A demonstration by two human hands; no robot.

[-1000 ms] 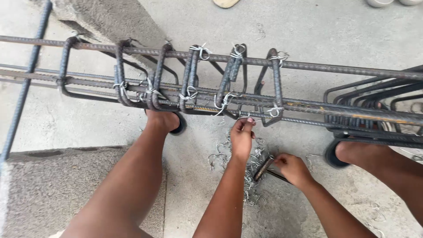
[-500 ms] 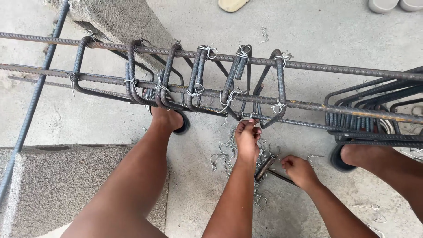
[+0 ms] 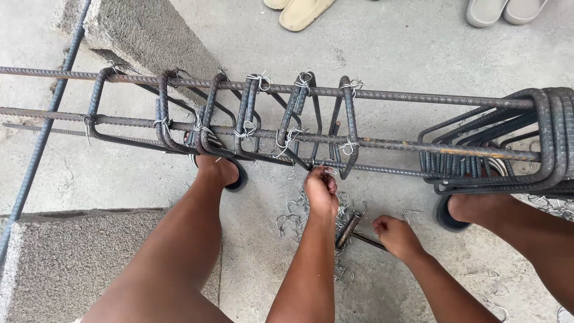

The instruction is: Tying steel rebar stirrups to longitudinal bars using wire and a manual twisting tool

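— Both hands are down low, near the floor. See the left hand point(image 3: 321, 190)? Its fingers are pinched shut on a thin wire tie point(image 3: 326, 170), right at the bottom bar of the rebar cage point(image 3: 299, 128).

— And the other one?

— That right hand point(image 3: 391, 234) is closed too. It grips the thin end of a rusty metal tool point(image 3: 348, 230) that lies on the ground, just beside the left wrist.

— What is all the shiny stuff under them?

— That is a pile of bent wire ties point(image 3: 296, 216), spread on the concrete floor point(image 3: 394, 60) between the two feet.

— Where is the cage?

— It runs sideways across the middle, held up off the floor. Long bars go left to right, and square rings wrap around them. Little wires are twisted on at many corners.

— And on the right?

— A bunch of loose rings point(image 3: 496, 149) hangs packed close together on the long bars, above the right foot point(image 3: 472, 206).

— What is by the left foot point(image 3: 218, 170)?

— It stands under the cage in a dark sandal. Close to the leg sits a grey concrete block point(image 3: 72, 257). Another block point(image 3: 149, 33) lies at the back, under the bars.

— Anything at the top?

— Tan sandals point(image 3: 299, 11) and grey sandals point(image 3: 502, 9), well apart from the hands.
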